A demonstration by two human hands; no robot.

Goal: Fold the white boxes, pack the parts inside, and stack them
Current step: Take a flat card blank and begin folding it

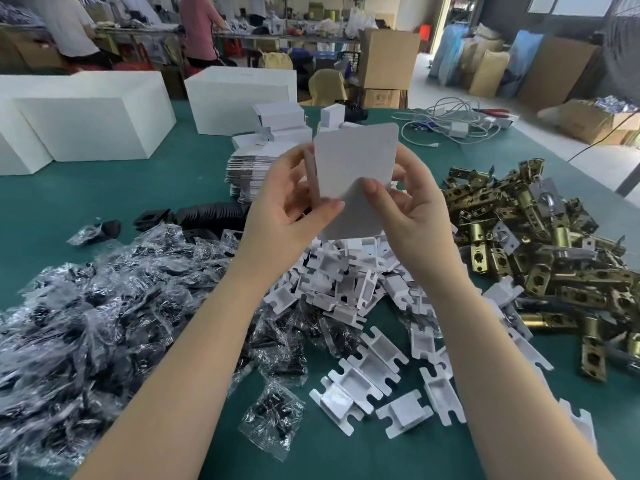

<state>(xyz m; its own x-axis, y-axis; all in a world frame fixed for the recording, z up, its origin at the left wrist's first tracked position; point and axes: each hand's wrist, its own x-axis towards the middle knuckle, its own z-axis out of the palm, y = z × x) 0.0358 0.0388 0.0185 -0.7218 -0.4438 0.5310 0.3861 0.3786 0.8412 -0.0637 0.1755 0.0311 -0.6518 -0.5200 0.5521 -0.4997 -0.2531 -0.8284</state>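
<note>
One flat box (355, 178) pinched upright between left hand (294, 206) and right hand (405, 206), above heaps of white trays (349, 282), brass latches (540, 237), bagged screws (104, 306); two big white cartons (93, 119) at worktop's (86, 199) far edge.

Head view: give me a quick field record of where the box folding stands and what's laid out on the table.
held item: flat white box blank, upright, not yet folded
left hand: pinches blank's lower left edge
right hand: thumb on blank's lower right face
under hands: white plastic trays
left side: bagged black screws
right side: brass latches
behind: stack of flat blanks
surface: green table
</note>
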